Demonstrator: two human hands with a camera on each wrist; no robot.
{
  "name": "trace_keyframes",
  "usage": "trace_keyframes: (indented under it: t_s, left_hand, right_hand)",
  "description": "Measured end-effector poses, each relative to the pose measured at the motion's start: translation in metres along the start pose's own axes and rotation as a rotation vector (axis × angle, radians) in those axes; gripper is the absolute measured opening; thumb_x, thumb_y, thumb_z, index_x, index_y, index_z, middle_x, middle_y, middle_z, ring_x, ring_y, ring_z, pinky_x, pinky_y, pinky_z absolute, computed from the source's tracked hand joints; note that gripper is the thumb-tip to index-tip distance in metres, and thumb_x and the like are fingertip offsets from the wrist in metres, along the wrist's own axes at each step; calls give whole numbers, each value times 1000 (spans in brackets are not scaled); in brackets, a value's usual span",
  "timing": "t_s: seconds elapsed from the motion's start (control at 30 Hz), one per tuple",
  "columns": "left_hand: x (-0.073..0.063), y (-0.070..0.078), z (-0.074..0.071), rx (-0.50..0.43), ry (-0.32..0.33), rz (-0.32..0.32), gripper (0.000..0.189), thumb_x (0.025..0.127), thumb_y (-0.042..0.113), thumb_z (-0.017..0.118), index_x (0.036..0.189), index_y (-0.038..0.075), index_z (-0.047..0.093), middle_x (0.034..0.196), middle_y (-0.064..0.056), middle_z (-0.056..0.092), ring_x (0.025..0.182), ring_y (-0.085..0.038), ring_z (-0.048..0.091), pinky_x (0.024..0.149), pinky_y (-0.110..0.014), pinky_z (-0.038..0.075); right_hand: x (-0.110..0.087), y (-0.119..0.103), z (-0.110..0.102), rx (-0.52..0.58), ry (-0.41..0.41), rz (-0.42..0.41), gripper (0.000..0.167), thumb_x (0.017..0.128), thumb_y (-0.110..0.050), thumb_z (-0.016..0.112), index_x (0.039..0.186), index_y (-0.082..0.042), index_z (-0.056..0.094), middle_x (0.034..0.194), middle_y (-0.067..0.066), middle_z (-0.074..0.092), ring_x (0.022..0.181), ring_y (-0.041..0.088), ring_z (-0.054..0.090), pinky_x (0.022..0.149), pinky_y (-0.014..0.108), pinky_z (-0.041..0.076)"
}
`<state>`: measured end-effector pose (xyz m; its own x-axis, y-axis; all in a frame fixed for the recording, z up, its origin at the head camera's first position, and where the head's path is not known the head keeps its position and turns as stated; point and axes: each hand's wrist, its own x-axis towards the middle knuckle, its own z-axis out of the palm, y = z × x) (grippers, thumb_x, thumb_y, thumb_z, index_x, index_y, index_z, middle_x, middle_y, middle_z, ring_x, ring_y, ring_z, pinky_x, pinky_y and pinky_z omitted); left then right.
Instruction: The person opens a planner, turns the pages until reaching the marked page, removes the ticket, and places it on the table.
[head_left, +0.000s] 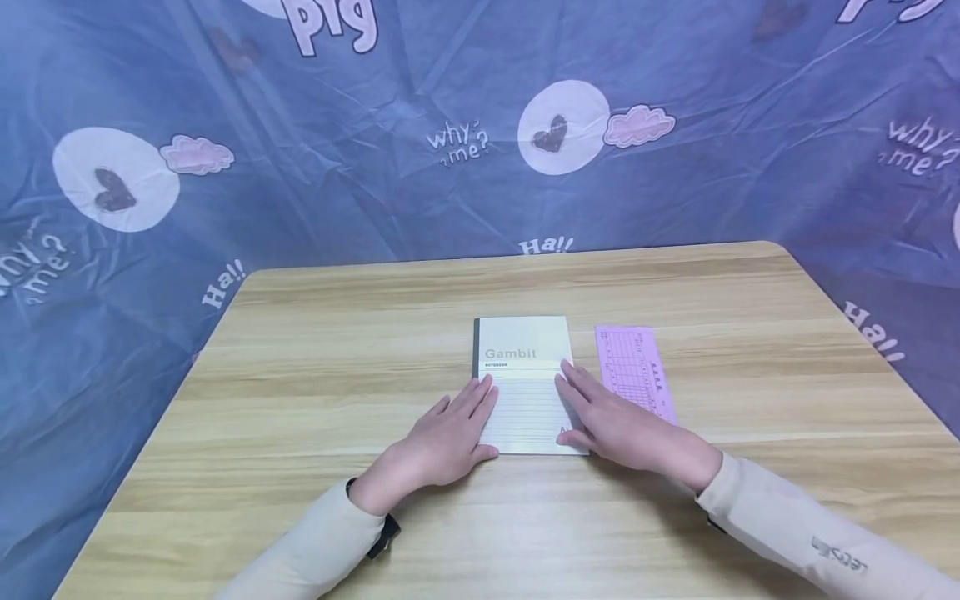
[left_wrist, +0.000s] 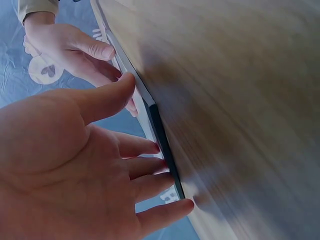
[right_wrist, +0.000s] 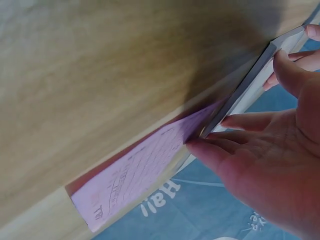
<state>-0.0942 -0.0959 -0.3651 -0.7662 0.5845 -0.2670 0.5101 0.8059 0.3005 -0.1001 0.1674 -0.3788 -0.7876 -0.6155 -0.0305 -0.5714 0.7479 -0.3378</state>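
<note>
A white notebook (head_left: pixel 525 400) with a dark spine and the word "Gambit" on its cover lies flat on the wooden table. My left hand (head_left: pixel 450 437) touches its left edge with straight fingers, the thumb near the lower left corner. On the opposite side my right hand (head_left: pixel 618 425) rests its fingertips on the right edge, thumb by the lower right corner. In the left wrist view the dark spine (left_wrist: pixel 162 137) runs along the left fingertips. A pink printed slip pad (head_left: pixel 637 371) lies just right of the notebook, its lower part behind the right hand.
The light wood table (head_left: pixel 315 375) reaches its far edge at a blue printed cloth (head_left: pixel 360 158) that hangs behind and at both sides. A dark band (head_left: pixel 384 537) sits at the left wrist.
</note>
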Motion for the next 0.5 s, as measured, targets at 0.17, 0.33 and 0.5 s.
trace_keyframes:
  t_s: [0.17, 0.33, 0.5]
  left_hand:
    - [0, 2, -1, 21, 3, -6, 73, 100, 36, 55, 154, -1, 22, 162, -15, 13, 149, -27, 11, 115, -53, 24]
    - [2, 0, 2, 15, 2, -4, 74, 101, 38, 54, 155, 0, 21, 163, -14, 12, 149, -27, 10, 115, -54, 22]
    - [-8, -18, -4, -95, 50, -15, 77, 101, 44, 49, 157, 6, 13, 164, -10, 1, 149, -29, 1, 115, -59, 10]
  right_hand:
    - [0, 0, 0, -30, -4, -14, 74, 96, -34, 63, 145, 13, 34, 155, 31, 22, 141, 46, 25, 110, 55, 30]
    - [-1, 1, 0, -37, 0, -24, 73, 97, -35, 62, 145, 13, 34, 154, 32, 23, 141, 46, 26, 110, 55, 30]
    - [-9, 6, -7, 95, -4, -2, 79, 97, -44, 57, 150, 7, 28, 158, 26, 17, 144, 42, 20, 113, 55, 24]
